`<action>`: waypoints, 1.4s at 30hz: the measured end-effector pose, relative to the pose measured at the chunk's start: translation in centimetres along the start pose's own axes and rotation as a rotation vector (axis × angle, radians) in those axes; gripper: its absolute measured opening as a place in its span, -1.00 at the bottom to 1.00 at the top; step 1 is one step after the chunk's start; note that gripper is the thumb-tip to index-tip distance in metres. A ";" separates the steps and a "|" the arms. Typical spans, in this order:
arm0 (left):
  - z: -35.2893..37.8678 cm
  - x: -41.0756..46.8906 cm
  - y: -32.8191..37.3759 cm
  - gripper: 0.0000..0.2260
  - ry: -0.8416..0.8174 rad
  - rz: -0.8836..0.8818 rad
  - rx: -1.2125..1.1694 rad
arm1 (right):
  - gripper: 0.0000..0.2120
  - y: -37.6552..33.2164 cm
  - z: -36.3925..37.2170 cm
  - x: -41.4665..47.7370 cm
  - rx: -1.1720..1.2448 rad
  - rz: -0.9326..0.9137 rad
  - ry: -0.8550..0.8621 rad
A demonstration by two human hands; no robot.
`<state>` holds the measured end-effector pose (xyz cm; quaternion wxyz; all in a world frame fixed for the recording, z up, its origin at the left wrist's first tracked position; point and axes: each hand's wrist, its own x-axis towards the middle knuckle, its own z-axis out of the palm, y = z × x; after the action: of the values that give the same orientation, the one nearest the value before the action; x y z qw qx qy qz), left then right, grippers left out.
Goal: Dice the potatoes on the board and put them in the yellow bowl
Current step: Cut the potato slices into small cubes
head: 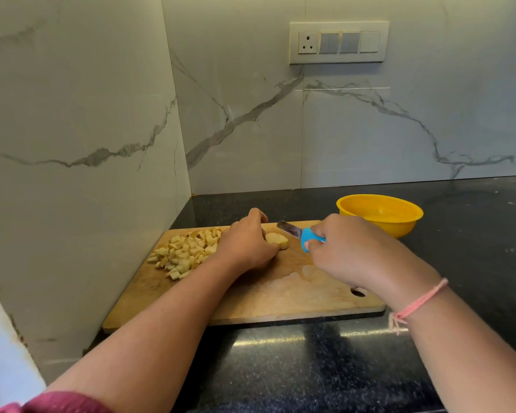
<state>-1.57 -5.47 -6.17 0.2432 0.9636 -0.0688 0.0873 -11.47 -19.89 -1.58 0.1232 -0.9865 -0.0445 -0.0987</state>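
Left hand point(246, 244) curled over potato piece point(277, 240) on board point(280, 293), right hand point(349, 251) gripping blue-handled knife point(298, 234)

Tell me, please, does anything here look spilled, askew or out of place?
Nothing serious. A wet patch shines on the cutting board near the right hand, and a few potato dice lie close to the board's left edge.

Left hand point(248, 242) on potato point(277, 240), knife point(298, 234) beside
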 end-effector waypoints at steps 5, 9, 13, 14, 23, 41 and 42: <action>0.0 0.1 -0.1 -0.50 -0.005 -0.006 -0.016 | -0.66 -0.6 1.2 1.5 0.016 0.024 -0.058; 0.0 0.3 -0.2 -0.51 -0.004 0.001 -0.019 | -0.75 -1.3 0.9 2.6 0.023 0.027 -0.110; 0.0 0.2 -0.2 -0.53 -0.002 0.003 -0.009 | -0.80 -2.1 0.5 2.9 -0.037 -0.015 -0.135; 0.1 0.2 -0.2 -0.54 -0.002 0.006 0.000 | -0.78 -2.1 0.5 2.8 -0.052 -0.025 -0.140; 0.0 0.2 -0.2 -0.54 -0.010 0.020 -0.021 | -0.72 -0.1 0.7 -1.0 -0.142 -0.051 -0.136; -0.1 0.3 -0.4 -0.55 -0.025 -0.005 -0.061 | -0.63 -0.2 1.5 0.8 0.034 0.001 -0.030; -0.1 0.4 -0.5 -0.55 -0.024 -0.005 -0.063 | -0.62 -0.3 1.8 1.1 0.040 0.002 -0.043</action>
<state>-1.14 -5.02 -6.22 0.2728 0.9566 -0.0718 0.0731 -10.12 -19.09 -2.97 0.1419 -0.9857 -0.0482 -0.0765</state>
